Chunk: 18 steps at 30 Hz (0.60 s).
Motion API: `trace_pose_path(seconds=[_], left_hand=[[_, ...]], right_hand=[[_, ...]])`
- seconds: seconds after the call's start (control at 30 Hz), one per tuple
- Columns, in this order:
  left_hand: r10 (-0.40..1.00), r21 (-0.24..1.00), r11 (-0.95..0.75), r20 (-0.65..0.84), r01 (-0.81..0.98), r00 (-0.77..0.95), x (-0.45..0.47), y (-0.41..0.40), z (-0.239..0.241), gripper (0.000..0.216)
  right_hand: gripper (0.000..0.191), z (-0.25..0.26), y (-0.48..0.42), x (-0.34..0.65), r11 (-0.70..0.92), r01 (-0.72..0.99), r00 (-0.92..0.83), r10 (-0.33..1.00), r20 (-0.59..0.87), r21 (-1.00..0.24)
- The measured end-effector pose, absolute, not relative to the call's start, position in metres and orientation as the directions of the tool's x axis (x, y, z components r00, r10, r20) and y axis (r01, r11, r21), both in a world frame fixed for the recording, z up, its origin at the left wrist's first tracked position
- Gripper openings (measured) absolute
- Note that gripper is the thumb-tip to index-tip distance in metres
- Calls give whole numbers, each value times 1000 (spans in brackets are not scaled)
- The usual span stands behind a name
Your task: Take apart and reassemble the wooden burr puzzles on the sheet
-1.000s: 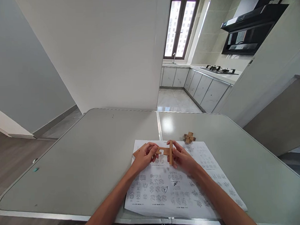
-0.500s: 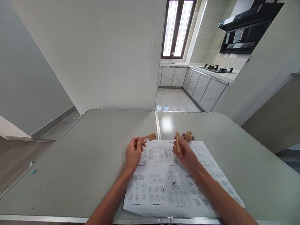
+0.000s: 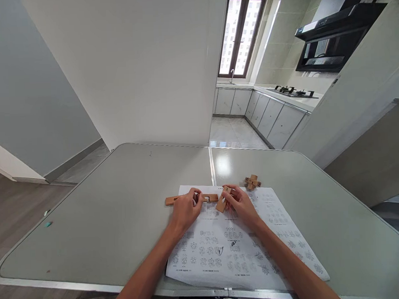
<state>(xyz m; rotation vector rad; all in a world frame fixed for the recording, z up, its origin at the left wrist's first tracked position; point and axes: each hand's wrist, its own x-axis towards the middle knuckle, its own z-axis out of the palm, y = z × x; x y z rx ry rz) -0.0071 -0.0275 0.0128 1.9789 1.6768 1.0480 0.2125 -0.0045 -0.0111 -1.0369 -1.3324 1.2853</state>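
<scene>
My left hand (image 3: 184,212) is closed around a notched wooden puzzle piece (image 3: 211,197) over the upper left of the printed sheet (image 3: 220,271). More wood, a brown bar end (image 3: 170,201), sticks out to the left of that hand; my fingers hide whether both belong to one piece. My right hand (image 3: 243,205) grips a second wooden puzzle piece (image 3: 222,202), tilted, with a dark mark like a 2 near its top. This piece is close to the right end of the one in my left hand. Beyond the right hand lies a cross-shaped cluster of joined wooden pieces (image 3: 252,182).
The sheet carries rows of small diagrams and lies over the seam of a grey-green folding table (image 3: 100,231). A small teal bit (image 3: 48,224) lies near the table's left edge. Behind are a white wall and a kitchen with a gas hob (image 3: 291,92).
Both hands have come closer together over the sheet. The right-hand piece has turned from upright to slanted, its flat side now showing. A bar end now shows left of my left hand.
</scene>
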Motion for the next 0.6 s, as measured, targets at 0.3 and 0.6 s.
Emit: trace_pose_path(seconds=[0.3, 0.6], left_hand=[[944, 630, -285, 317, 723, 95, -7, -30, 11, 17], [903, 414, -112, 423, 903, -82, -21, -20, 6, 21]], right_hand=[[42, -17, -7, 212, 217, 229, -123, 974, 192, -949], [29, -15, -8, 214, 359, 612, -181, 931, 317, -705]])
